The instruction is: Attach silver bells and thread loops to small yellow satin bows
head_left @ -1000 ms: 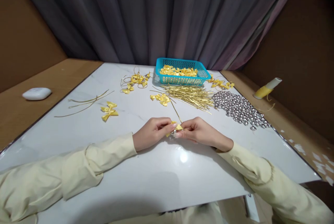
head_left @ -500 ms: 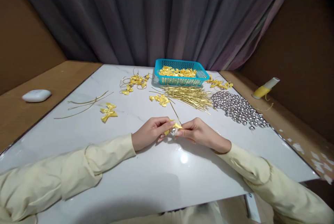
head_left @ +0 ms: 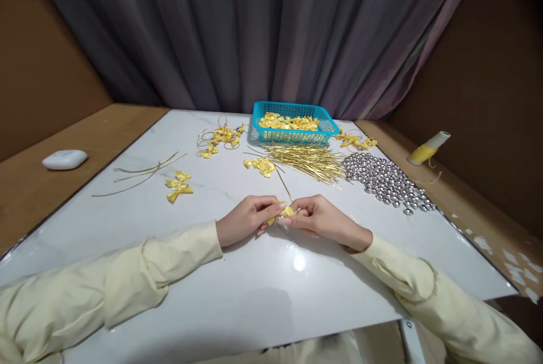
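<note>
Pinches a shiny yellow ribbon bow and small silver bead between left hand and right hand, below frame centre.

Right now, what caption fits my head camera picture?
Left hand and right hand pinch a yellow bow near gold strands, silver beads and a blue basket of bows.

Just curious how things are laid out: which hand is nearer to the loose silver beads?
The right hand; it grips the yellow bow, left of the silver beads and closer to the person. The left hand is farther left, across the bow.
</note>
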### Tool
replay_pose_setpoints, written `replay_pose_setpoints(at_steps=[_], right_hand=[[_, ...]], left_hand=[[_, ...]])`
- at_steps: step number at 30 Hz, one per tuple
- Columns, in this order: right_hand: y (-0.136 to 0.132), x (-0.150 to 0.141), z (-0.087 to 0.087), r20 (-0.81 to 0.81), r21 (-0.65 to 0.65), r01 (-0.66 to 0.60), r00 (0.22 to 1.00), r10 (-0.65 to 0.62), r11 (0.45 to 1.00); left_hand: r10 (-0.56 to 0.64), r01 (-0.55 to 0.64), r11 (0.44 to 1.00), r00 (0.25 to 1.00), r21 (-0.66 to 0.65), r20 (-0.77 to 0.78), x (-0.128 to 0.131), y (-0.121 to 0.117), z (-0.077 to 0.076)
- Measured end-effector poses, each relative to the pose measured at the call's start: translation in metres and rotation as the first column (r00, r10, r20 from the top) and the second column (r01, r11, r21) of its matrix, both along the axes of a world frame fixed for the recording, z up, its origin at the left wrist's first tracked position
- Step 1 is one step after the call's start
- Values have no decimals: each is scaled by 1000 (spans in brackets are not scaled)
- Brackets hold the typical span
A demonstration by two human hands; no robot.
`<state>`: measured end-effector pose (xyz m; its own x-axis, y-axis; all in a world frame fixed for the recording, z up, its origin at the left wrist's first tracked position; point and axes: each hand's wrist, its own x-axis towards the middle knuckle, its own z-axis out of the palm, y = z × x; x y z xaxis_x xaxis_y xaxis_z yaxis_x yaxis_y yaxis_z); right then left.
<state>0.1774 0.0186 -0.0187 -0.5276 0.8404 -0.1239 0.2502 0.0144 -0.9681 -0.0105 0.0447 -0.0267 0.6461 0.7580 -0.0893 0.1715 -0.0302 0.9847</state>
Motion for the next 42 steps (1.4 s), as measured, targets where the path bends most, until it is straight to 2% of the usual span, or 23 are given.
replay_pose_setpoints(at_steps=[7, 12, 21, 30, 35, 39, 42], right_hand=[[0, 2, 3, -8, -15, -6, 1000, 5, 1000], [2, 4, 5, -21, -1, 45, 999, -45, 999], [3, 5, 5, 31, 31, 96, 995, -97, 995], [2, 3, 0, 99, 178, 112, 986, -131, 978], [4, 5, 2, 66, 198, 177, 979, -193, 964], [5, 6, 2, 29, 215, 256, 963, -268, 943], [5, 7, -1, 7, 230, 278, 958, -287, 933]], left_hand=[[-59, 60, 996, 998, -61, 15, 0, 0, 4], [-2, 1, 1000, 1000, -26, -16, 3, -1, 4], [39, -36, 998, 997, -46, 69, 4, 0, 2], [5, 7, 992, 995, -129, 98, 3, 1, 5], [113, -84, 975, 985, -207, 134, 5, 2, 4], [211, -178, 960, 968, -218, 138, 5, 4, 6], [232, -195, 953, 962, -233, 146, 3, 5, 8]])
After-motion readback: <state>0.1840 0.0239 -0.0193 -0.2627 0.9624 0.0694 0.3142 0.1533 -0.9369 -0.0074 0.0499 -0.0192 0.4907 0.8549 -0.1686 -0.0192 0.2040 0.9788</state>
